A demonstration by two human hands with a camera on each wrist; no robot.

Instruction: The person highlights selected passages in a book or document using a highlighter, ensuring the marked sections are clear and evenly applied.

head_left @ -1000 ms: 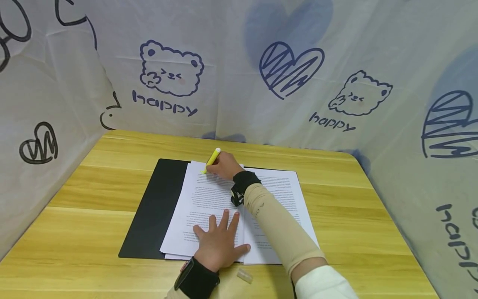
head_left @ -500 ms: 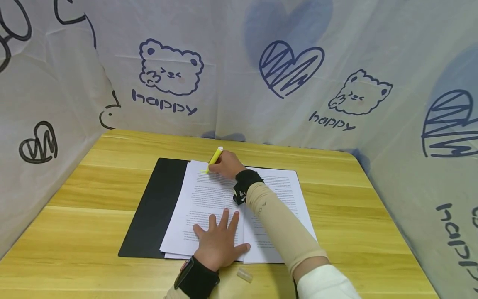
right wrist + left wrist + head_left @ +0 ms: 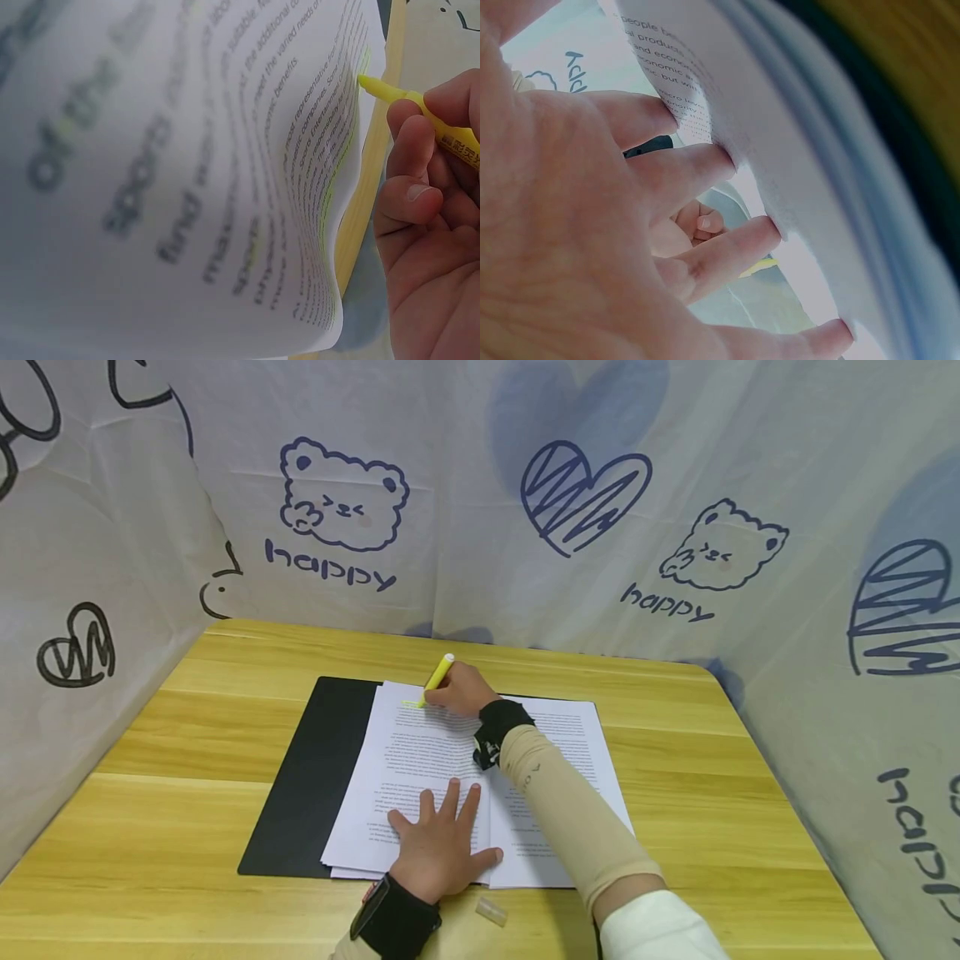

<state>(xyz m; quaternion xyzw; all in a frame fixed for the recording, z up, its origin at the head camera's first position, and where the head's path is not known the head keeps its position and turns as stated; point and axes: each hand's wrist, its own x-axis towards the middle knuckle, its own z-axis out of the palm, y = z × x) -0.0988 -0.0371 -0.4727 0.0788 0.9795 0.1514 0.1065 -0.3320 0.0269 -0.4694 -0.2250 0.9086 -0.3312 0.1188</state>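
Note:
My right hand [image 3: 463, 689] pinches a yellow highlighter [image 3: 438, 677] between thumb and fingers, its tip down on a line near the top of the left printed page [image 3: 420, 752]. In the right wrist view the highlighter's tip [image 3: 363, 81] meets the paper beside a yellow-green stroke, and other lines there carry similar marks. My left hand [image 3: 441, 852] rests with fingers spread on the lower part of the same page. Seen from the left wrist, its fingertips [image 3: 761, 226] press on the paper. The pages lie in an opened black folder [image 3: 307, 785].
A small clear cap [image 3: 491, 912] lies on the wooden table [image 3: 712, 827], just below the folder. The right-hand page [image 3: 577, 752] is partly covered by my right forearm. White cloth walls with drawings [image 3: 345, 497] enclose the table at the back and sides.
My right hand has slid a little to the right with the highlighter, and the yellow mark on the upper line is longer. The left hand has stayed in place.

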